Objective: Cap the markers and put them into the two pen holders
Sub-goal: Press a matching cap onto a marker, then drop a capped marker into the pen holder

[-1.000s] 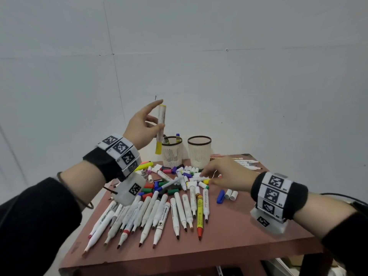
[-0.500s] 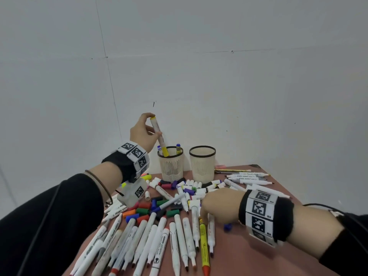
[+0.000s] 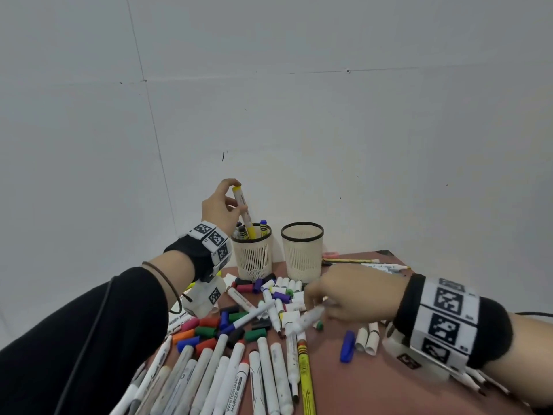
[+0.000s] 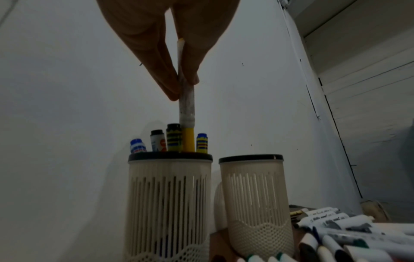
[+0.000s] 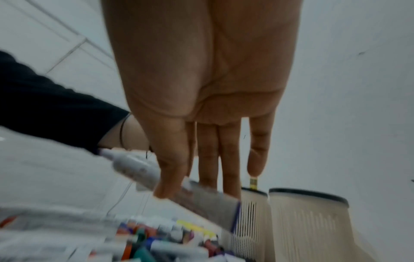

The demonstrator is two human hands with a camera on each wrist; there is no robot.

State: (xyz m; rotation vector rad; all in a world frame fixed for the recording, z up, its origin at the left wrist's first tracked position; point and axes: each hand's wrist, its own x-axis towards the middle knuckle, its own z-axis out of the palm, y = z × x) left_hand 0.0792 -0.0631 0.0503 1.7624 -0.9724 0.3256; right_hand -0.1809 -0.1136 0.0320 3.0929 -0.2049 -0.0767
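Note:
My left hand [image 3: 232, 199] pinches a white marker with a yellow cap [image 3: 243, 211] and holds it upright, cap down. Its cap end [image 4: 188, 140] stands just inside the rim of the left pen holder [image 3: 254, 259], among several capped markers. In the left wrist view my left hand [image 4: 183, 88] grips the barrel from both sides. The right pen holder [image 3: 302, 256] shows nothing above its rim. Low over the pile, my right hand [image 3: 317, 307] pinches a blurred white marker [image 3: 305, 320]. In the right wrist view the thumb and fingers of my right hand [image 5: 192, 187] close on this marker [image 5: 143, 170].
Loose coloured caps [image 3: 209, 330] lie heaped at the middle of the brown table [image 3: 344, 384]. Several uncapped white markers [image 3: 239, 378] and a yellow one [image 3: 305, 372] lie in a row at the front. A blue cap [image 3: 347, 350] and white caps [image 3: 368, 339] lie under my right wrist. More markers [image 3: 374, 265] lie at the back right.
My left hand has brought the yellow-capped marker down from high above into the mouth of the left holder. My right hand has lifted a white marker out of the pile.

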